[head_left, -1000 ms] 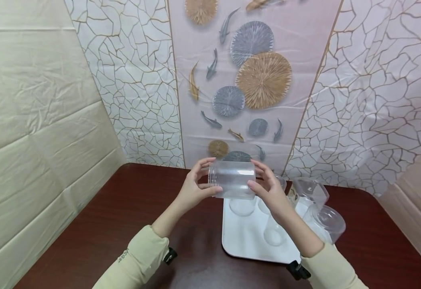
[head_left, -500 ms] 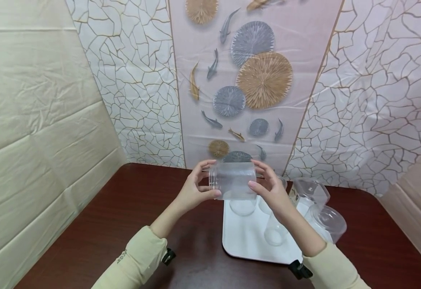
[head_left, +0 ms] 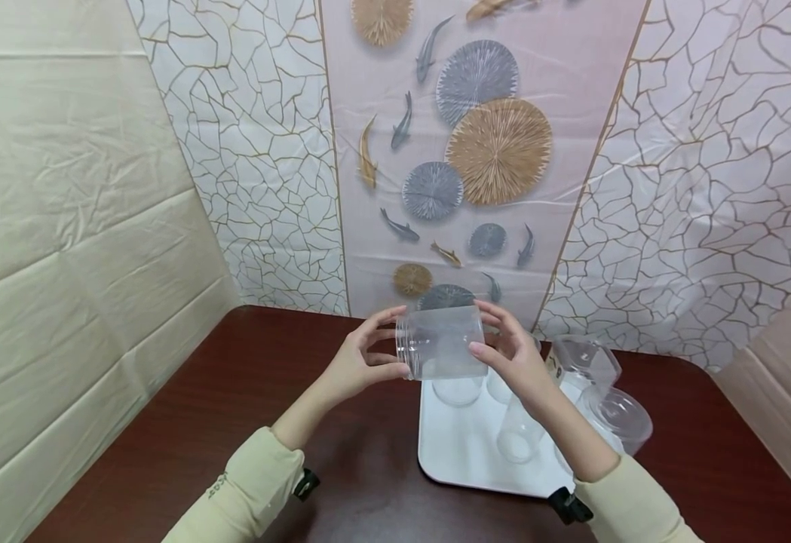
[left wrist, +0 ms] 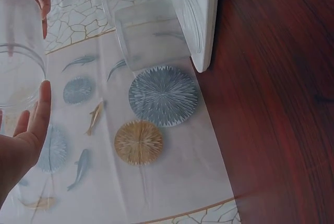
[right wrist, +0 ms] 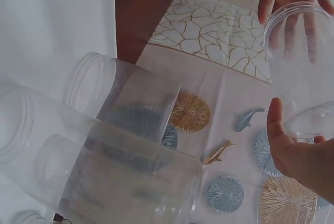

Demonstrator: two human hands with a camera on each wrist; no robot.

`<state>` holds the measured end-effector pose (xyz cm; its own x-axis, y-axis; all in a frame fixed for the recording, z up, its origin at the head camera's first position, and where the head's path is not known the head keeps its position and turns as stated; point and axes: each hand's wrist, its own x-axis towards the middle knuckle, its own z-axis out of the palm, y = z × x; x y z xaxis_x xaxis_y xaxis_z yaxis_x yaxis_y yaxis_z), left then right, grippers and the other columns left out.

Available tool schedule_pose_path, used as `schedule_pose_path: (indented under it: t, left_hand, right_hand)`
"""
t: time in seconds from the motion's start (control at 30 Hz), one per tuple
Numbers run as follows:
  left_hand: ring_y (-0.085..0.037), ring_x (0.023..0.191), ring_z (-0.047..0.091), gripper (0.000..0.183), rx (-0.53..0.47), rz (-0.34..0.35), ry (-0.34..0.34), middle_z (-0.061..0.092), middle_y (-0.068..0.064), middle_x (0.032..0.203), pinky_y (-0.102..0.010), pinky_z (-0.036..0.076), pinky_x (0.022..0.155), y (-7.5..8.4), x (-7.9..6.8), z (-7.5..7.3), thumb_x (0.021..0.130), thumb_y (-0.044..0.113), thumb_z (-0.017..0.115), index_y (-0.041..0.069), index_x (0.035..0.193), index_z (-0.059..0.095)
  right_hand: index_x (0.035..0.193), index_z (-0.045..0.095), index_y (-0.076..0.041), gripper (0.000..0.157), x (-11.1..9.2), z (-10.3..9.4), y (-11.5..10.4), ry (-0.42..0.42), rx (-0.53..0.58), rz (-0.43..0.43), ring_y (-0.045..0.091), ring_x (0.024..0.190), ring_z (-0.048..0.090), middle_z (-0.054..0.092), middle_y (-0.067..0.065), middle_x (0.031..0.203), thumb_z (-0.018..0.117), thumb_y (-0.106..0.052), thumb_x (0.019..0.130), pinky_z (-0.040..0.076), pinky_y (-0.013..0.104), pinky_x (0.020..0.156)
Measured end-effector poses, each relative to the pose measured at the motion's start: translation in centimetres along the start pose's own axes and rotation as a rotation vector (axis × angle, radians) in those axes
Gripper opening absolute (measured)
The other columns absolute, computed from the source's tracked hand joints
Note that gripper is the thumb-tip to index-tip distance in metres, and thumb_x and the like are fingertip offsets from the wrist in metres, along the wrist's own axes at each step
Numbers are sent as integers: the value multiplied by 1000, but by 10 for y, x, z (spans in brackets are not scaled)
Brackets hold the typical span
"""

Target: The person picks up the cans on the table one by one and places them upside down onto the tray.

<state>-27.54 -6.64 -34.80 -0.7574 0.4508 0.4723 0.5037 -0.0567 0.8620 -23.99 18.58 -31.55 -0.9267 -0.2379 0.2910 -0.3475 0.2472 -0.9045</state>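
A clear plastic jar (head_left: pixel 446 347) lies sideways in the air between both hands, above the tray's back left part. My left hand (head_left: pixel 357 362) holds its threaded mouth end, fingertips above and thumb below. At the base end, my right hand (head_left: pixel 520 362) grips it with thumb in front and fingers behind. The left wrist view shows the jar (left wrist: pixel 21 31) at the left edge, with left fingertips at its rim. In the right wrist view, the left hand's fingers show through the jar's clear wall. No lid is visible on the mouth.
A white tray (head_left: pixel 459 464) lies on the dark red-brown table (head_left: pixel 232 407). Several clear jars stand on it, among them a faceted jar (head_left: pixel 588 362) and a round jar (head_left: pixel 622 418) at the right. A patterned cloth (head_left: pixel 429 113) hangs behind the table.
The jar has tilted slightly, its mouth end a little lower. The left thumb has slid back from the jar's side toward its lower rim, and the left forearm has shifted slightly left.
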Motion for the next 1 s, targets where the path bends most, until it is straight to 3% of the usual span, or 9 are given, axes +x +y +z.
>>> schedule_pose_path:
  t: [0.13, 0.23, 0.47, 0.67, 0.9, 1.0]
  left_hand:
    - [-32, 122, 50, 68, 33, 13, 14, 41, -14, 143, -42, 54, 86, -1, -2, -3, 79, -1, 72, 6, 139, 41]
    - [-30, 118, 53, 60, 67, 6, 39, 48, -14, 136, -44, 53, 86, -2, -3, -4, 80, 0, 71, 7, 135, 46]
    - [-30, 112, 56, 46, 100, -41, 80, 57, -16, 124, -29, 54, 84, -3, -6, -6, 82, 2, 69, 5, 125, 54]
    - [-39, 111, 55, 40, 109, -52, 89, 58, -18, 121, -25, 53, 83, -4, -9, -8, 83, 1, 68, 1, 121, 56]
    - [-38, 109, 56, 35, 150, -58, 87, 59, -19, 119, -41, 53, 85, -6, -13, -10, 84, 3, 68, 1, 117, 58]
    - [-33, 108, 57, 34, 175, -59, 76, 60, -16, 118, -42, 53, 85, -7, -15, -10, 84, 5, 68, 4, 117, 58]
  right_hand:
    - [146, 29, -12, 58, 1, -1, -1, -9, 15, -8, 36, 121, 46, 34, 18, 144, 54, -12, 94, 48, 30, 89]
    - [146, 29, -12, 59, 0, -2, -1, -7, 10, -1, 36, 121, 45, 35, 17, 143, 56, -12, 93, 49, 30, 88]
    - [145, 30, -13, 60, -1, -1, -1, -5, -13, 13, 38, 125, 42, 35, 17, 144, 58, -13, 92, 46, 44, 94]
    - [145, 31, -13, 60, -1, -1, 0, -10, -42, -7, 38, 124, 43, 35, 16, 144, 59, -13, 92, 48, 40, 91]
    - [143, 36, -15, 58, -2, -2, 2, -6, -112, -36, 39, 123, 43, 36, 16, 144, 61, -14, 90, 45, 49, 93]
    - [142, 37, -17, 58, -3, -2, 4, -4, -151, -44, 38, 122, 43, 37, 16, 143, 62, -16, 90, 45, 46, 90]
